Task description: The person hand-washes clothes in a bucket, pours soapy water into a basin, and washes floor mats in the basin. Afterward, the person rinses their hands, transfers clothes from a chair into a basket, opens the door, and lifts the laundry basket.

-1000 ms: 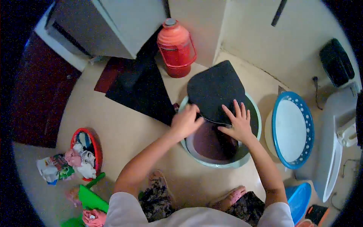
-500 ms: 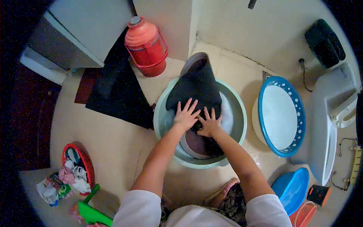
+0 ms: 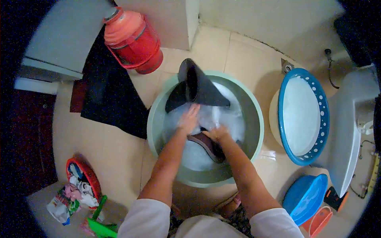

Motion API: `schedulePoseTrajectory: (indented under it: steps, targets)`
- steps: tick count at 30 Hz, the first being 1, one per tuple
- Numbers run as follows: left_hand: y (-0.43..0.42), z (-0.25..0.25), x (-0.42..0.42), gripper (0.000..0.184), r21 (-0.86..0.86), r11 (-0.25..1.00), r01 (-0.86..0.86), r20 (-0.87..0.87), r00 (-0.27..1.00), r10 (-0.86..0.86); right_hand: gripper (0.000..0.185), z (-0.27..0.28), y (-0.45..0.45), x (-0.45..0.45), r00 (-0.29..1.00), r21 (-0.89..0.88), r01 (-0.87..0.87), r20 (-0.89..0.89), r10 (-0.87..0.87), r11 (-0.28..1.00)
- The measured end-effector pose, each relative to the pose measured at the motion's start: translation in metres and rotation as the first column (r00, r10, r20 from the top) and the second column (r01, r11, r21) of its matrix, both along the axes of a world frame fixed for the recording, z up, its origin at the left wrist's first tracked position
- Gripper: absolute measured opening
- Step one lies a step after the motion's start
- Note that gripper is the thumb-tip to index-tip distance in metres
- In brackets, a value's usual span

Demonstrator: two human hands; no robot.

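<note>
A dark grey mat (image 3: 204, 89) with a brownish underside stands folded and partly sunk in cloudy, sudsy water inside a pale green basin (image 3: 260, 131). My left hand (image 3: 189, 118) presses down at the water near the middle of the mat, its fingers stretched forward and partly under suds. My right hand (image 3: 216, 133) is beside it on the right, touching the mat where the brown part shows; its fingertips are partly hidden by water and blur.
A red flask (image 3: 133, 41) stands behind left, near a black mat (image 3: 107, 93). Right are a blue-rimmed basin (image 3: 282, 119), a blue tub (image 3: 303, 198) and a white fixture (image 3: 345, 139). Left front holds a red basket (image 3: 93, 180) with cloths and a green dustpan (image 3: 101, 229).
Both hands have pushed down into the basin, and the mat has sunk and folded upward at the back. Sudsy water now covers its middle. The camera view has shifted.
</note>
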State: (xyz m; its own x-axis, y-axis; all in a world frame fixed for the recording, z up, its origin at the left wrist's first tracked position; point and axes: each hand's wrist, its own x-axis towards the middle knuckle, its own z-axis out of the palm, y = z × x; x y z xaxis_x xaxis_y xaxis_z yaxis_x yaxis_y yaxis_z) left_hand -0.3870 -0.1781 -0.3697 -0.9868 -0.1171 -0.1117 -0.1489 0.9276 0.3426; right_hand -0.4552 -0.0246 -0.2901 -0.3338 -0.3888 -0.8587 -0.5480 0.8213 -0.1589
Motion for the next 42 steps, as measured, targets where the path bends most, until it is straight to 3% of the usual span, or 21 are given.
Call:
schedulePoseTrajectory:
  steps: [1, 3, 9, 13, 14, 15, 16, 18, 19, 20, 21, 25, 27, 30, 31, 32, 33, 34, 36, 40, 42]
  targets:
    - [-0.001, -0.057, 0.0, 0.035, 0.498, 0.832, -0.243, 0.062, 0.967, 0.246, 0.073, 0.001, 0.0, -0.002, 1.0, 0.006, 0.002, 0.007, -0.002, 1.0]
    - [-0.001, 0.036, -0.003, 0.033, 0.223, 0.949, -0.224, 0.525, 0.848, 0.077, 0.068, 0.015, 0.0, -0.004, 0.999, -0.148, -0.013, -0.033, 0.008, 0.989]
    - [-0.015, -0.188, 0.037, 0.04, 0.335, 0.887, -0.318, 0.369, 0.91, 0.188, 0.062, 0.011, 0.0, -0.004, 0.998, -0.11, -0.059, -0.043, 0.054, 0.992]
    - [-0.007, -0.074, -0.003, 0.036, -0.031, 0.863, -0.505, 0.396, 0.786, 0.474, 0.058, 0.042, -0.011, -0.008, 0.99, -0.063, -0.135, -0.051, 0.132, 0.989]
    - [-0.004, -0.031, -0.008, 0.035, -0.137, 0.983, -0.119, 0.405, 0.899, 0.165, 0.057, 0.058, -0.018, -0.012, 0.985, -0.025, -0.168, -0.046, 0.166, 0.986]
    - [-0.002, 0.009, -0.005, 0.035, -0.227, 0.932, 0.283, 0.457, 0.876, -0.155, 0.056, 0.078, -0.023, -0.014, 0.977, 0.031, -0.208, -0.033, 0.209, 0.978]
    - [-0.003, 0.043, 0.002, 0.035, -0.24, 0.933, 0.268, 0.454, 0.881, -0.136, 0.055, 0.096, -0.027, -0.017, 0.968, 0.092, -0.249, -0.015, 0.251, 0.964]
    - [0.003, 0.108, 0.021, 0.058, 0.087, 0.981, 0.175, 0.275, 0.942, -0.193, 0.054, 0.103, -0.023, -0.012, 0.953, 0.14, -0.299, -0.002, 0.303, 0.944]
    - [0.009, 0.148, 0.029, 0.058, 0.086, 0.983, 0.165, 0.271, 0.945, -0.182, 0.044, 0.089, -0.008, -0.007, 0.976, -0.371, -0.173, -0.191, 0.108, 0.912]
    - [0.016, 0.19, 0.035, 0.064, 0.193, 0.975, 0.109, 0.378, 0.909, -0.176, 0.034, 0.082, 0.004, -0.004, 0.957, -0.792, -0.106, -0.246, -0.154, 0.601]
    - [0.02, 0.214, 0.042, 0.071, 0.293, 0.955, 0.04, 0.477, 0.86, -0.183, 0.034, 0.09, 0.007, -0.001, 0.957, -0.789, -0.118, -0.252, -0.142, 0.602]
    - [0.022, 0.223, 0.069, 0.078, 0.365, 0.927, -0.086, 0.399, 0.914, -0.072, 0.058, 0.143, 0.001, 0.012, 0.8, -0.886, -0.289, -0.431, -0.417, 0.363]
    - [0.02, 0.211, 0.074, 0.075, 0.381, 0.924, -0.036, -0.048, 0.997, 0.059, 0.063, 0.167, -0.016, 0.007, 0.709, -0.894, -0.375, -0.447, -0.546, 0.244]
    - [0.024, 0.251, 0.072, 0.073, 0.36, 0.93, -0.08, -0.011, 0.996, 0.09, 0.063, 0.183, -0.043, -0.008, 0.581, -0.918, -0.38, -0.333, -0.742, 0.115]
    - [0.024, 0.256, 0.072, 0.073, 0.361, 0.929, -0.076, -0.004, 0.996, 0.084, 0.062, 0.182, -0.047, -0.014, 0.695, -0.959, -0.232, -0.281, -0.662, 0.163]
    - [0.024, 0.26, 0.071, 0.069, 0.298, 0.953, -0.062, -0.21, 0.969, 0.129, 0.061, 0.18, -0.048, -0.016, 0.789, -0.971, -0.085, -0.203, -0.58, 0.225]
    - [0.024, 0.264, 0.069, 0.065, 0.232, 0.971, -0.059, -0.412, 0.898, 0.153, 0.058, 0.171, -0.047, -0.016, 0.776, -0.914, -0.26, -0.39, -0.496, 0.312]
    - [0.022, 0.276, 0.068, 0.065, 0.233, 0.971, -0.047, -0.414, 0.899, 0.143, 0.057, 0.17, -0.041, -0.006, 0.752, -0.865, -0.399, -0.499, -0.431, 0.306]
    - [0.016, 0.303, 0.069, 0.055, 0.174, 0.984, -0.039, -0.609, 0.781, 0.138, 0.055, 0.165, -0.024, 0.019, 0.747, -0.761, -0.498, -0.62, -0.239, 0.417]
    - [0.012, 0.281, 0.06, 0.042, 0.276, 0.961, -0.004, -0.437, 0.89, 0.129, 0.047, 0.161, 0.009, 0.048, 0.768, -0.637, -0.59, -0.633, 0.101, 0.495]
    - [0.017, 0.228, 0.053, 0.041, 0.139, 0.984, -0.114, -0.234, 0.962, 0.144, 0.049, 0.139, 0.019, 0.049, 0.956, -0.83, -0.293, -0.258, 0.139, 0.475]
